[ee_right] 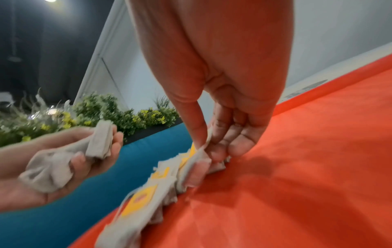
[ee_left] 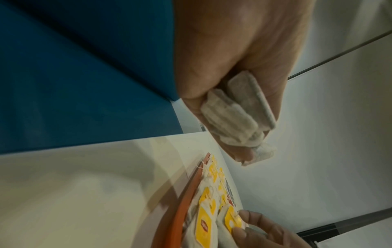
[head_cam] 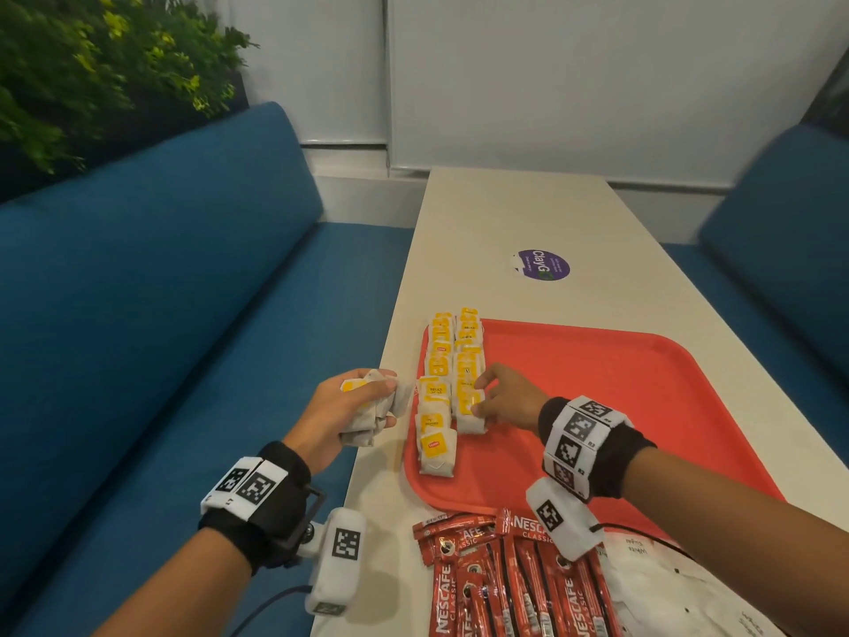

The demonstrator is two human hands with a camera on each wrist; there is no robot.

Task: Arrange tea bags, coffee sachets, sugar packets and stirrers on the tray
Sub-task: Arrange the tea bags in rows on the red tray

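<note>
A red tray (head_cam: 620,406) lies on the pale table (head_cam: 505,209). Two rows of yellow-tagged tea bags (head_cam: 443,360) run along the tray's left side. My left hand (head_cam: 326,416) hovers just left of the tray over the table edge and grips a bunch of tea bags (head_cam: 372,422), also seen as the bunch (ee_left: 233,114). My right hand (head_cam: 498,397) reaches over the tray and pinches a tea bag (ee_right: 197,161) in the inner row between thumb and fingers. Red coffee sachets (head_cam: 505,586) and white sugar packets (head_cam: 666,590) lie at the tray's near edge.
Blue bench seats flank the table, one on the left (head_cam: 161,314) and one on the right (head_cam: 790,213). A purple round sticker (head_cam: 544,265) sits on the tabletop beyond the tray. Green plants (head_cam: 92,62) stand behind the left bench. Most of the tray's right side is bare.
</note>
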